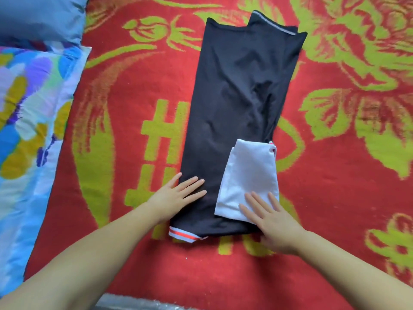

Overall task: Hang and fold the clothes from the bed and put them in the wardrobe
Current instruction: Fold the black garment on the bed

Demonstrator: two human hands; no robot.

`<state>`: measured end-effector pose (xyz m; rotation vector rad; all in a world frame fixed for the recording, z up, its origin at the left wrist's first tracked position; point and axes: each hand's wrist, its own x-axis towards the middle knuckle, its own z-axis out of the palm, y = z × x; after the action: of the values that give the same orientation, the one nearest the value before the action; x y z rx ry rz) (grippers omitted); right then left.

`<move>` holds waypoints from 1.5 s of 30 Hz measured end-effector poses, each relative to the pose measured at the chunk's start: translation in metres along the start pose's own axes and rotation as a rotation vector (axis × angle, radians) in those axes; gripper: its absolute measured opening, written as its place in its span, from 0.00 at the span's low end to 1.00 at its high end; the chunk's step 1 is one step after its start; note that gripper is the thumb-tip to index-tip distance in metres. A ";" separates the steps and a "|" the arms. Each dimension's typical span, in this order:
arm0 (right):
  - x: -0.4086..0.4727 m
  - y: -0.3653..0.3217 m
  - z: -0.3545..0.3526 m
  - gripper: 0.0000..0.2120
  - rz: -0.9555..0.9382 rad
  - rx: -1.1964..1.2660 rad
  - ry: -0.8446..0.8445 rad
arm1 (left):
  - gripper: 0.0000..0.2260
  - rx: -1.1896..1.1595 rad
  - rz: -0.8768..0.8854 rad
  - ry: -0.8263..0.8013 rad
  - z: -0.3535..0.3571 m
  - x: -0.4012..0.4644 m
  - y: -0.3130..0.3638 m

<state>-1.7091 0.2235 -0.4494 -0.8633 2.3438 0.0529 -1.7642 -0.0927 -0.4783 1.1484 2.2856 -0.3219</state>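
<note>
Black garment, folded into a long panel, lies flat on a bed covered by a red and yellow-green blanket. Its white sleeve is folded over the near right corner. Left hand presses flat, fingers straight, on the near left edge; right hand rests flat on the sleeve. Multicoloured bedding lies at left.

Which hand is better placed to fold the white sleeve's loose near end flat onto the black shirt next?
Probably the right hand: its flat fingers already rest on the white sleeve. The left hand presses the black shirt at its left edge, away from the sleeve.
</note>
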 end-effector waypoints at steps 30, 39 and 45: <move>-0.077 0.007 -0.025 0.18 0.025 0.656 -0.471 | 0.19 -1.506 -0.157 -0.454 -0.051 -0.027 0.111; -0.008 0.083 -0.055 0.11 0.387 0.446 0.163 | 0.08 -1.563 -0.649 0.437 -0.069 0.026 0.041; 0.031 0.080 -0.035 0.15 0.556 0.161 0.412 | 0.16 -1.132 -0.958 0.604 -0.054 0.071 0.042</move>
<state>-1.7938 0.2600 -0.4524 -0.1277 2.8622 -0.0905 -1.7853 0.0035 -0.4732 -0.5133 2.6544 1.0031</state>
